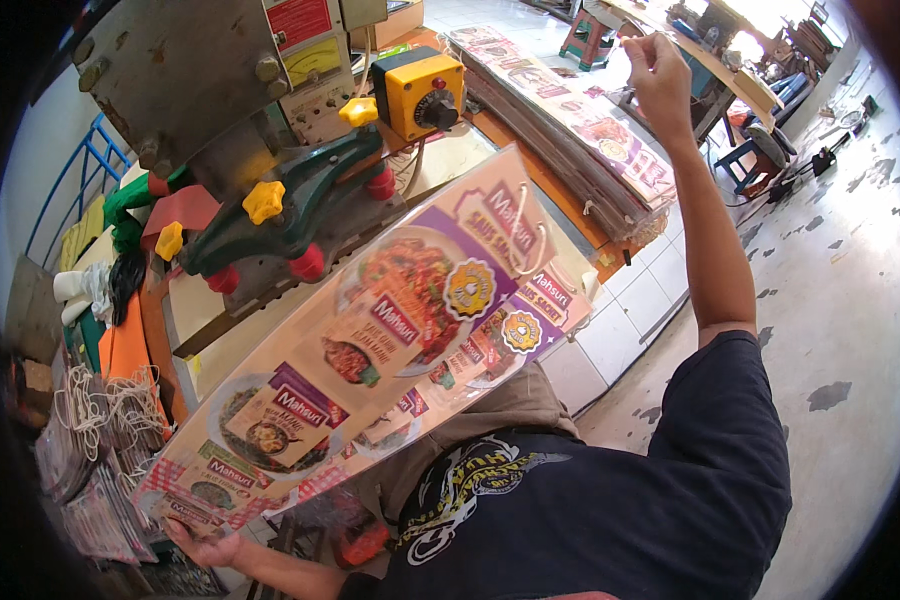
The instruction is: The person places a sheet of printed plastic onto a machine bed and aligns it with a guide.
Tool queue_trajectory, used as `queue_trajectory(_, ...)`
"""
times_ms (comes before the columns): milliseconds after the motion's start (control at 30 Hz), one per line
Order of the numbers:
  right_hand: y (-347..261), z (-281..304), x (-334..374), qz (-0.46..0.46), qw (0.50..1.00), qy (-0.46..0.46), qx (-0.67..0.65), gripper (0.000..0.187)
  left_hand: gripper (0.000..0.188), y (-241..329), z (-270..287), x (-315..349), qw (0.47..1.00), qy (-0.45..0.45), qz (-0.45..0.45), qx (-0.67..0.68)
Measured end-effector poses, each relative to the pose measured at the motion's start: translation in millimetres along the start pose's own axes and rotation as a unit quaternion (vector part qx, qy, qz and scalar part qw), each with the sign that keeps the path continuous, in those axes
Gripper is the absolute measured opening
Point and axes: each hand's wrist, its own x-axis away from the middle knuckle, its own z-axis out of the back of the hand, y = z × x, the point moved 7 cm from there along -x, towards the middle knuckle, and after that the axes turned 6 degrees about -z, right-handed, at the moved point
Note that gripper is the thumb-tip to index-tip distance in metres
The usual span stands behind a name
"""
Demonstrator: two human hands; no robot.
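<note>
A long printed hanging sign (370,310) with food pictures, in glossy clear plastic, lies slantwise across the front of my body. My left hand (205,545) is closed on its lower left end, fingers mostly hidden beneath it. A similar printed sign (470,365) shows along its near side, partly covered. A thin white cord (538,250) loops at the upper end of the signs. My right hand (658,80) is raised at the upper right, apart from the signs, thumb and fingers pinched together. Whatever it pinches is too small to make out.
Beyond the signs stands a heavy press (280,210) with yellow knobs and red feet, beside a yellow-black control box (417,92). A stack of printed signs (580,120) lies on the bench. Bundles with white cords (105,410) sit at left. A stool (587,40) stands farther off.
</note>
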Motion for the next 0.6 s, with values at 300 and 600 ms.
queue_trajectory(300, -16, 49, 6, -0.061, 0.952, -0.232, -0.190, 0.021, 0.062, 2, 3, 1, 0.999, 0.032, 0.015, -0.024)
queue_trajectory(600, -61, 141, 48, 0.035, 0.697, -0.534, -0.477, 0.026, 0.065, -9, 19, -9, 0.998, 0.058, 0.002, -0.034)
